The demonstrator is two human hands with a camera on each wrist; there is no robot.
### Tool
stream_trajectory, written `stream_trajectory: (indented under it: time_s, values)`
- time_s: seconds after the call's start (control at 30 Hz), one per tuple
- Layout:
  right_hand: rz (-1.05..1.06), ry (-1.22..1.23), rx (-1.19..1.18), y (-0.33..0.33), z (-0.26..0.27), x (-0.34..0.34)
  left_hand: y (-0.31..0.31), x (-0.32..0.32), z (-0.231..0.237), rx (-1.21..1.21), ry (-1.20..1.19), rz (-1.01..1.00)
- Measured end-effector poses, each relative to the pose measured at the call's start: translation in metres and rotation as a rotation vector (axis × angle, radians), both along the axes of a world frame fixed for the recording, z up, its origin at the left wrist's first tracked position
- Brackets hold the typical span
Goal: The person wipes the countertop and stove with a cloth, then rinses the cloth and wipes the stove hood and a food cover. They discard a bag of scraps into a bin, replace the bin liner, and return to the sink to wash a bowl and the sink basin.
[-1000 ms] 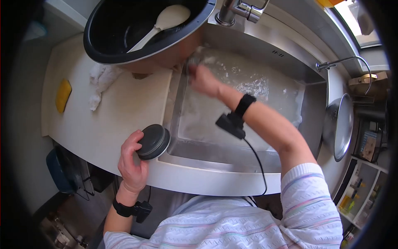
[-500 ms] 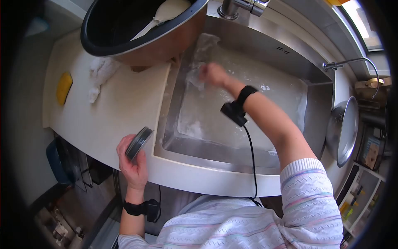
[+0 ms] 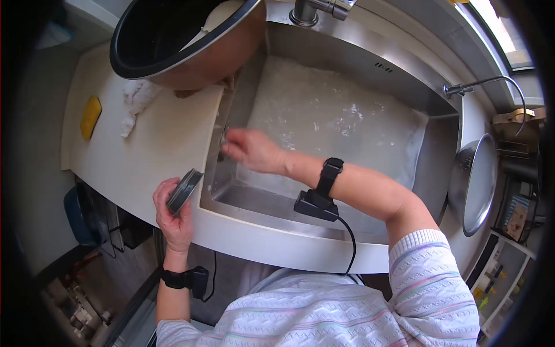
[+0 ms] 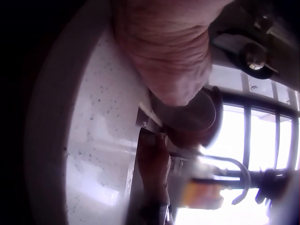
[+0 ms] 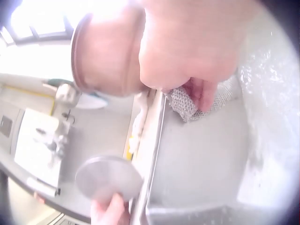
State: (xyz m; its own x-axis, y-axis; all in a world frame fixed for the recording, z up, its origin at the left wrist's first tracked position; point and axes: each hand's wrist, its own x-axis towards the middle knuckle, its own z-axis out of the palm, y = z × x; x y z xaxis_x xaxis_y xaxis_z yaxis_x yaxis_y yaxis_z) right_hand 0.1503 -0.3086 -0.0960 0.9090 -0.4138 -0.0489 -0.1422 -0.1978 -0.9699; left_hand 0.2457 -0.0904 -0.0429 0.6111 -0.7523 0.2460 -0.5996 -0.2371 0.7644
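Note:
In the head view my left hand grips a round dark grey lid, tilted on edge over the counter's front rim near the sink's near left corner. The same lid shows as a pale disc in the right wrist view. My right hand is at the left wall of the steel sink. Its curled fingers hold a grey mesh cloth, mostly hidden under the hand in the head view. Cloudy water with small bubbles covers the sink floor.
A large copper-coloured pot holding a white spoon stands at the back left. A yellow sponge and crumpled white cloth lie on the counter. At the back is a faucet; right, a metal bowl.
My right hand has come from the sink's far left corner toward me along the left wall. My left hand has turned the lid from nearly flat to on edge and shifted slightly left.

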Motion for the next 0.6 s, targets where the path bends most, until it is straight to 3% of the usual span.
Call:
stream_trajectory:
  time_s: [0.07,0.1,0.17,0.23,0.3,0.33,0.4,0.43,0.5,0.53,0.6]
  values:
    - [0.262,-0.105,-0.159,0.015,-0.024,-0.007,-0.001,-0.001,0.001,0.016,-0.018,0.007]
    - [0.256,-0.112,-0.151,0.017,-0.040,-0.010,-0.002,-0.001,0.002,0.025,-0.024,0.002]
    - [0.731,0.209,-0.646,0.020,-0.067,-0.018,-0.002,-0.001,0.001,0.031,-0.051,0.001]
    - [0.691,0.463,-0.847,-0.028,-0.073,-0.024,-0.001,0.000,0.000,0.032,-0.050,-0.002]
    - [0.392,0.597,-0.673,-0.070,-0.082,-0.029,-0.001,-0.001,-0.002,0.018,-0.035,-0.002]
    - [0.399,0.603,-0.674,-0.068,-0.094,-0.034,-0.002,-0.001,-0.001,0.019,-0.033,-0.003]
    - [0.156,0.323,-0.940,-0.058,-0.113,-0.037,-0.003,0.000,0.000,0.018,-0.033,-0.002]
    - [0.161,0.321,-0.942,-0.055,-0.118,-0.039,-0.003,0.000,0.000,0.019,-0.028,-0.001]
    - [0.488,0.418,-0.704,-0.049,-0.124,-0.039,-0.002,0.001,0.001,0.024,-0.027,0.002]
    - [0.488,0.414,-0.704,-0.054,-0.109,-0.034,0.000,0.002,-0.001,0.012,-0.033,0.006]
    - [0.008,0.599,-0.036,-0.076,-0.051,-0.018,-0.001,0.003,-0.002,-0.006,-0.035,0.021]
